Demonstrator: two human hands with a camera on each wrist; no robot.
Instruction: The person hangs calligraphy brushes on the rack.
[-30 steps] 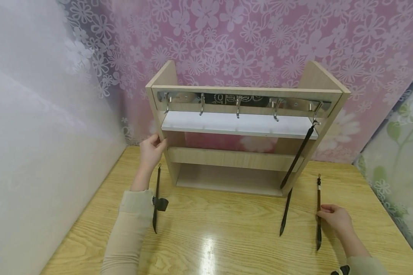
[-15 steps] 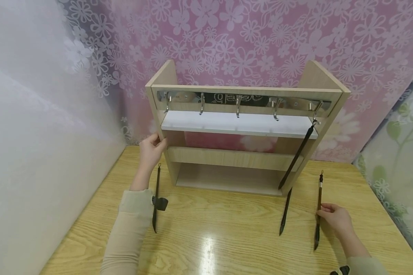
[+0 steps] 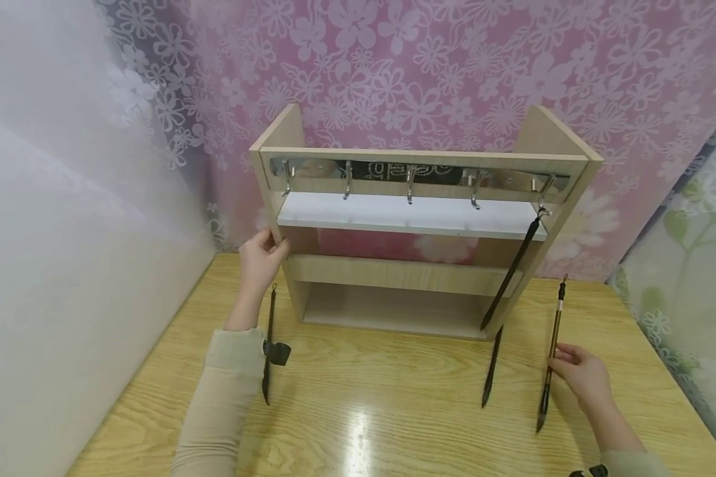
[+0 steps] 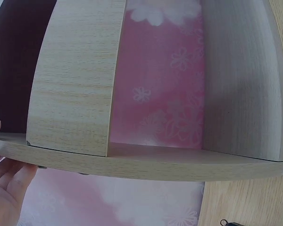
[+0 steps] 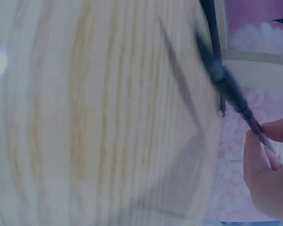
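My left hand (image 3: 259, 265) grips the left side panel of a wooden rack (image 3: 388, 273); in the left wrist view that panel edge (image 4: 146, 165) passes between thumb and fingers. At the right, my right hand (image 3: 583, 377) pinches a brown-handled calligraphy brush (image 3: 554, 338) partway along its handle. Its loop points up and away, its dark tip toward me. The right wrist view has this brush (image 5: 228, 87) slightly blurred, above its shadow on the table. A dark brush (image 3: 510, 271) hangs by its loop from the rack's rightmost hook (image 3: 545, 195).
One dark brush (image 3: 492, 368) lies by the rack's right foot, another (image 3: 270, 344) beside my left forearm. Several metal hooks line the rack's top bar (image 3: 410, 184). A white shelf (image 3: 394, 211) sits below them. A pale wall (image 3: 83, 218) bounds the wooden table (image 3: 358, 391) on the left.
The brown-handled brush has come up off the table in my right hand, its loop end tilting upward and its tip swinging left. My left hand stays on the rack.
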